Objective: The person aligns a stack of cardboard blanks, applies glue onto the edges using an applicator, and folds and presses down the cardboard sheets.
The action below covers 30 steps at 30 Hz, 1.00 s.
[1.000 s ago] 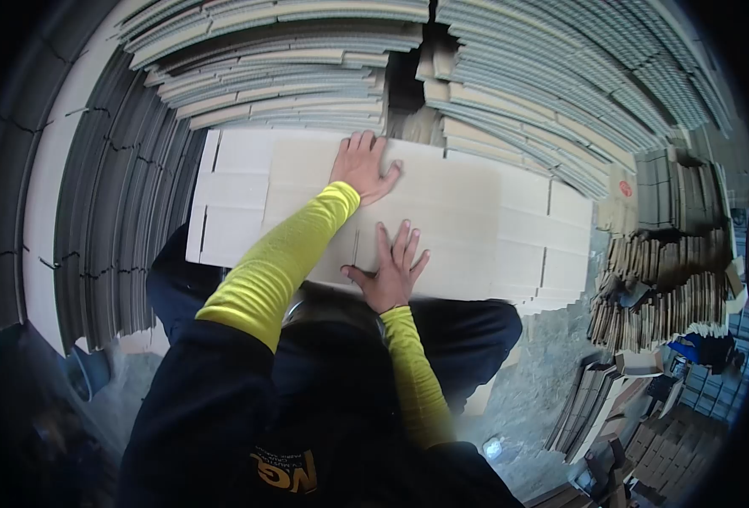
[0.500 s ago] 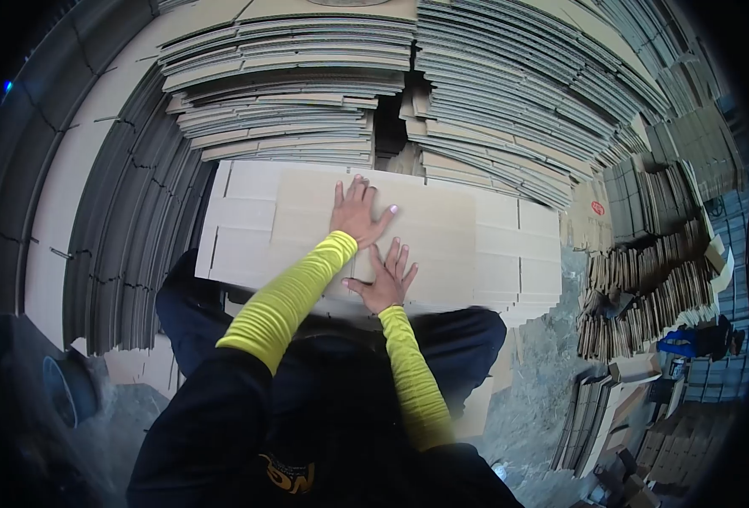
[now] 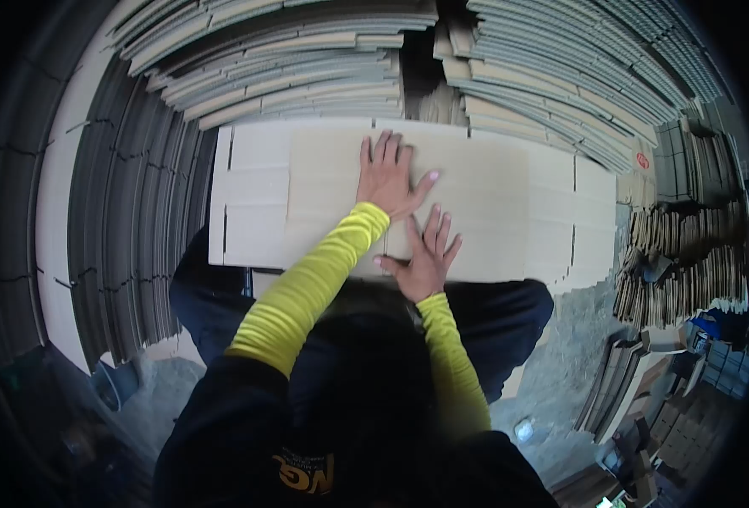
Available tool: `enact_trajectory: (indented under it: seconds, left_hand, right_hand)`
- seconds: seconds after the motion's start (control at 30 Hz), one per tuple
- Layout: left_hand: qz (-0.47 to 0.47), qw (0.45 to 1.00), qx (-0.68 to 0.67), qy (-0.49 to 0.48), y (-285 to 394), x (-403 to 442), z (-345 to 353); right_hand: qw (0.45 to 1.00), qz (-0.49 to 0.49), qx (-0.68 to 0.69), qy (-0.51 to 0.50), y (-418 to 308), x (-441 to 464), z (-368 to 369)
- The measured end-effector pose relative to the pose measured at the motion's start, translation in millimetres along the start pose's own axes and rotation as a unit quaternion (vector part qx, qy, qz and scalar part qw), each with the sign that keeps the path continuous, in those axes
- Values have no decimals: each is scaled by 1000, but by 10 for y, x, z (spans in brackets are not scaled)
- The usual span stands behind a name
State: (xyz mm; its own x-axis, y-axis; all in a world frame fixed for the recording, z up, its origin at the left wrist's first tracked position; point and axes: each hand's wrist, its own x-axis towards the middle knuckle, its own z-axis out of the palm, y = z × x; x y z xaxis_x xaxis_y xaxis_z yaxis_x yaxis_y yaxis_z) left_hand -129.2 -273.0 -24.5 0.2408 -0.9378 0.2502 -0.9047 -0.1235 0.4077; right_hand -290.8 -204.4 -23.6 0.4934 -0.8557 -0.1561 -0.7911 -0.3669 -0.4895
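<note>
A flat, pale cardboard sheet (image 3: 573, 212) with short cut slots lies in front of my body, its near edge close to my legs. On its middle is a tanner rectangular cardboard piece (image 3: 484, 186). My left hand (image 3: 387, 182) lies flat on this tan piece, fingers spread toward the far edge and thumb out to the right. Nearer to me, my right hand (image 3: 427, 261) also rests on the cardboard with its fingers apart. Neither hand is wrapped around anything. Yellow sleeves cover both forearms.
Stacks of flattened cardboard rise behind the sheet, at far left (image 3: 298, 76) and far right (image 3: 561, 85). More cardboard stands upright (image 3: 129, 203) on the left. Bundled brown cardboard (image 3: 679, 262) sits to the right on the grey floor (image 3: 578, 330). A bucket (image 3: 116, 385) is at lower left.
The whole view has shifted and come a little closer to the cardboard. Both hands stay flat on it, in nearly the same places.
</note>
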Motion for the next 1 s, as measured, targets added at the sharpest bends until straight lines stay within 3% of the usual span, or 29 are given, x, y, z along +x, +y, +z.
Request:
enact_trajectory:
  seconds: [0.23, 0.3, 0.33, 0.4, 0.5, 0.57, 0.77, 1.0]
  left_hand:
    - [-28, 998, -24, 59, 2, 20, -33]
    - [-108, 985, -109, 72, 4, 1, -135]
    - [-98, 986, -111, 76, -61, -4, -105]
    - [-160, 953, -181, 184, -231, -29, 32]
    - [-81, 975, -140, 154, -308, -318, 15]
    - [-21, 992, -96, 78, -263, -729, -203]
    - [-23, 1000, -4, -5, -315, -1843, -698]
    - [-47, 996, 57, 51, -359, -2077, -540]
  right_hand:
    - [999, -5, -35, -12, 13, 51, -44]
    - [999, 2, -25, -36, 0, 44, -53]
    - [999, 6, -24, -45, -1, 56, -58]
    - [999, 6, -18, -40, 10, 56, -40]
    - [999, 8, -24, -43, -15, 83, -77]
    - [998, 11, -33, -52, 10, 70, -103]
    - [999, 2, -39, -35, 58, 109, -8]
    - [998, 8, 45, 36, 38, 39, 9]
